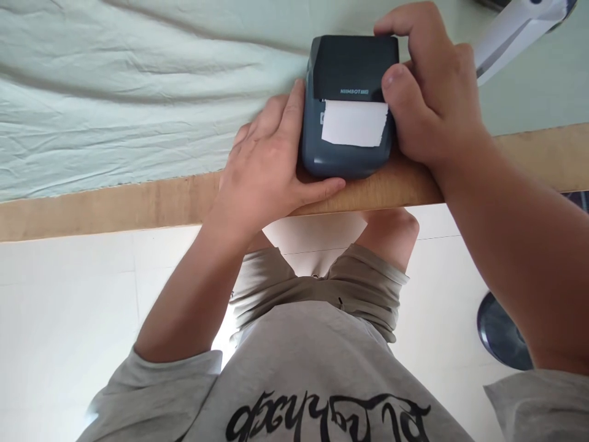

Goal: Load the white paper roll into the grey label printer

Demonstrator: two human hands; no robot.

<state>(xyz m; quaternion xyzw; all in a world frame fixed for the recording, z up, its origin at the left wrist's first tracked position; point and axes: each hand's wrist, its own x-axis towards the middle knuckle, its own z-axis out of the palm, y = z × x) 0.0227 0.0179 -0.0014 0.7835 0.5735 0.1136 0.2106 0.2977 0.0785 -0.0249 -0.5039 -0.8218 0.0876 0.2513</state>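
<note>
A dark blue-grey label printer (345, 162) with a black lid marked NIIMBOT stands at the table's front edge. A white paper label (354, 124) with a ragged edge sticks out of the slot below the lid. My left hand (269, 150) braces the printer's left side, its fingers along the wall and its thumb across the lower front. From the right, my right hand (437, 86) grips the lid, thumb on its lower right corner and index finger reaching over its upper right corner. The lid looks closed; the right hand's other fingers are partly hidden.
A wrinkled pale green cloth (138, 92) covers the table, leaving a bare wooden edge (115, 205) in front. A white roll-like object (518, 37) lies at the upper right. On the tiled floor is a round black object (499, 331), right of my legs.
</note>
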